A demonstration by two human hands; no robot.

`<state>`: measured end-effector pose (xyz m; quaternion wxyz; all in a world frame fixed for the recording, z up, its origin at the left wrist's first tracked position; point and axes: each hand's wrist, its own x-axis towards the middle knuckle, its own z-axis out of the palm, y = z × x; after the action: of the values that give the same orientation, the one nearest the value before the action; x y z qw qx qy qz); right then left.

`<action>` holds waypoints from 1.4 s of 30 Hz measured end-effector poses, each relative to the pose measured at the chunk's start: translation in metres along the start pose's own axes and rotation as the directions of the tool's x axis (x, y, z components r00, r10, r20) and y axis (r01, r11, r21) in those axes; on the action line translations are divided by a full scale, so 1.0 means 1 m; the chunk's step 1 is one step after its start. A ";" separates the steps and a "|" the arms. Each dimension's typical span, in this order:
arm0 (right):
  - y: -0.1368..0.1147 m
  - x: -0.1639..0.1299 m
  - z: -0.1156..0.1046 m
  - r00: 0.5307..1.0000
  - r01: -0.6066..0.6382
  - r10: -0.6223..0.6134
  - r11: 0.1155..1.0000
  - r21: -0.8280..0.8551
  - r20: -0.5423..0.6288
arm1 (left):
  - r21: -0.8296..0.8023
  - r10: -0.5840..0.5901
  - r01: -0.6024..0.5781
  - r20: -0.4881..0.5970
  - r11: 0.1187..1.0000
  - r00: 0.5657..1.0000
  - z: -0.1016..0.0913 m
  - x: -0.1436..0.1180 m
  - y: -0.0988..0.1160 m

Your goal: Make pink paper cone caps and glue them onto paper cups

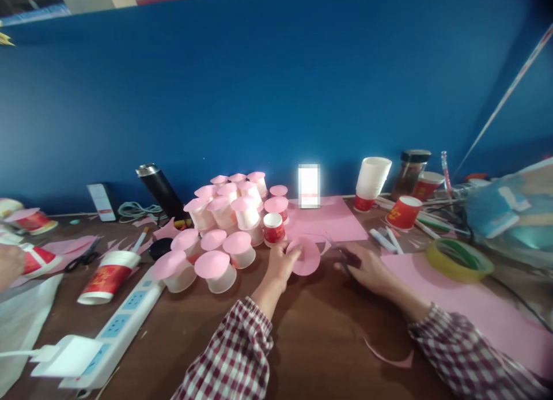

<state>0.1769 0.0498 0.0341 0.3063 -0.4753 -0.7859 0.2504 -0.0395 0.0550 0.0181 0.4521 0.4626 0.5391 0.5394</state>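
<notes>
My left hand [280, 266] pinches the left edge of a round pink paper disc [306, 259] over the brown table. My right hand [366, 266], a short way to the right, is closed round dark-handled scissors [344, 263]; their thin blades point at the disc and are blurred. A scrap of pink paper [325, 248] lies between the disc and the blades. Just behind my left hand stands a red and white paper cup [273, 229] without a paper top. Left of it are several cups with pink paper tops [215, 265].
A pink sheet [345, 218] lies behind, another [466, 308] under my right forearm. A yellow tape roll [458, 260] and stacked cups [372, 178] are at right. Left are a power strip [125, 319], a tipped cup [106, 278], a black flask [161, 189] and another person's hand [9, 266].
</notes>
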 end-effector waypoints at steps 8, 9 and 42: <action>-0.006 0.000 -0.002 0.979 0.062 -0.082 0.992 0.110 0.185 | 0.055 -0.020 0.016 0.075 0.998 0.997 -0.001 0.002 -0.003; -0.006 0.000 -0.002 0.980 0.070 -0.086 0.993 0.095 0.178 | 0.072 -0.012 0.006 0.085 0.997 0.996 -0.002 0.002 -0.004; -0.002 0.000 0.003 0.987 0.100 -0.076 0.980 -0.172 0.139 | 0.078 0.006 -0.020 0.178 0.997 0.984 0.001 -0.002 -0.003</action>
<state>0.1741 0.0487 0.0331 0.2209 -0.4480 -0.8439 0.1960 -0.0382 0.0535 0.0152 0.4759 0.5302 0.5147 0.4770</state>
